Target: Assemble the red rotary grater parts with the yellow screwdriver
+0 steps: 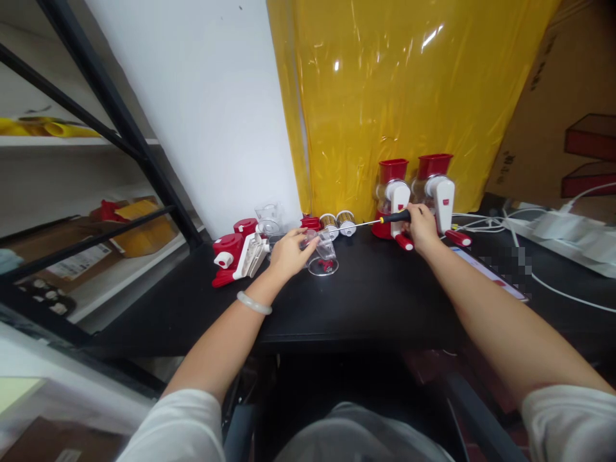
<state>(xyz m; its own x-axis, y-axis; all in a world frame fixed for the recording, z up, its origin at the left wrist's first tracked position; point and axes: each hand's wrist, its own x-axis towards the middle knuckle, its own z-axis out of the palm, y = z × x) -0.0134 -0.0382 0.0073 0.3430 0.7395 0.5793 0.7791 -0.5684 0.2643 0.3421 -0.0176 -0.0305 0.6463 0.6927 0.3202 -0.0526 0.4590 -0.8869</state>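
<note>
My right hand (421,228) is closed around the black and yellow handle of a screwdriver (395,217). Its long metal shaft points left, toward my left hand (291,254). The fingers of that hand are wrapped on a clear plastic housing (328,249) that lies on the black table, its round rim facing me and a small red part (325,264) showing inside. Where the screwdriver tip meets the housing is too small to make out. Close behind stand two metal grater drums (346,222) and a red piece (310,222).
Left of my hands lie red grater bases (228,248), a white crank arm (251,255) and a clear hopper (268,217). Two assembled rotary graters (393,172) stand at the back right. A phone (488,273), white cables and a power strip (553,237) lie farther right.
</note>
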